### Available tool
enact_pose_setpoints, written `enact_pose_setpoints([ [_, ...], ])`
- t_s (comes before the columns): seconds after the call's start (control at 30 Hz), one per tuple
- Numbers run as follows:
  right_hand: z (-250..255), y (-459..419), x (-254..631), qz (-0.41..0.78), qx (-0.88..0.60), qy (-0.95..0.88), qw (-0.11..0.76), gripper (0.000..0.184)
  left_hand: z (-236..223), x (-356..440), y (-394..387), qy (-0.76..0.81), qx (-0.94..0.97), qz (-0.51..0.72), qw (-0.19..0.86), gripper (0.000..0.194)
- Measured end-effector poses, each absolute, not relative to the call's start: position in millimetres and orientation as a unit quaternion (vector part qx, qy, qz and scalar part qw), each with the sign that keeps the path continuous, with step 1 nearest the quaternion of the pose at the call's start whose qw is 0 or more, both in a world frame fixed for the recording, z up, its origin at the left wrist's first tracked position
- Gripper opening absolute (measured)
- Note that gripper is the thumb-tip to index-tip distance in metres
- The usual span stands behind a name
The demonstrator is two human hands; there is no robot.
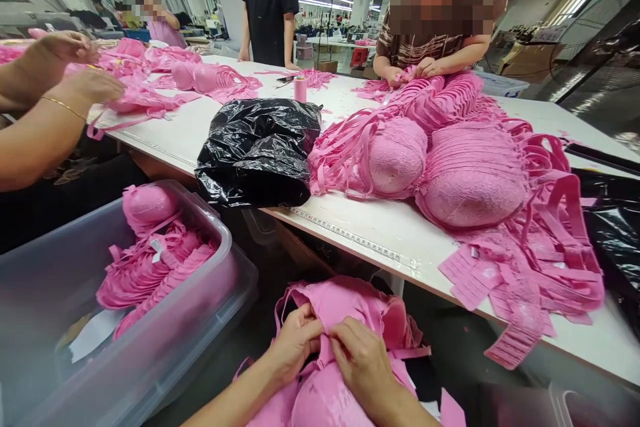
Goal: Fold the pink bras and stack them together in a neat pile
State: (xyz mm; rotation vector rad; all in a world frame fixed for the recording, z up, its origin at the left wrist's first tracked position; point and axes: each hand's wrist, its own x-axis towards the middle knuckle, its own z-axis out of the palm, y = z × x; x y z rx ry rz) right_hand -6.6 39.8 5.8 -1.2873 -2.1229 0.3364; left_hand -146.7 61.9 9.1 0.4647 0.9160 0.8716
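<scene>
A pink bra (345, 300) lies in front of me, below the table's near edge, with its cups facing up. My left hand (296, 339) pinches the fabric at its middle, between the two cups. Close beside it, my right hand (364, 357) is closed on the same spot, thumb and fingertips pressed together. The fingertips almost meet, and whatever small detail is between them is hidden. More pink fabric and straps spread beneath both forearms.
A long white table (350, 227) bears stacked pink bras (475, 173) and a black plastic bag (260, 147). A clear plastic bin (220, 240) with nested bras stands at left. A co-worker's hands (90, 83) work at far left; another person (435, 53) handles bras across the table.
</scene>
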Motion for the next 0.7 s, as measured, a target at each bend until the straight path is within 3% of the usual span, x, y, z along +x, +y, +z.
enact_pose_setpoints([
  [0.13, 11, 42, 0, 0.21, -0.473, -0.799, 0.306, 0.021, 8, -144, 63, 0.41, 0.209, 0.422, 0.781, 0.03],
  [0.27, 31, 62, 24, 0.155, -0.504, -0.777, 0.345, 0.02, 8, -151, 63, 0.367, 0.207, 0.444, 0.791, 0.034],
  [0.33, 40, 81, 37, 0.167, -0.581, -0.747, 0.276, 0.031, 8, -156, 64, 0.355, 0.208, 0.438, 0.799, 0.035],
  [0.47, 55, 114, 47, 0.379, -0.584, -0.707, 0.122, 0.04, 8, -162, 64, 0.351, 0.209, 0.446, 0.797, 0.034],
  [0.57, 63, 123, 47, 0.493, -0.549, -0.669, 0.088, 0.04, 10, -163, 63, 0.352, 0.22, 0.442, 0.795, 0.036],
  [0.7, 66, 121, 51, 0.514, -0.579, -0.626, 0.095, 0.043, 15, -164, 62, 0.353, 0.237, 0.4, 0.812, 0.032],
])
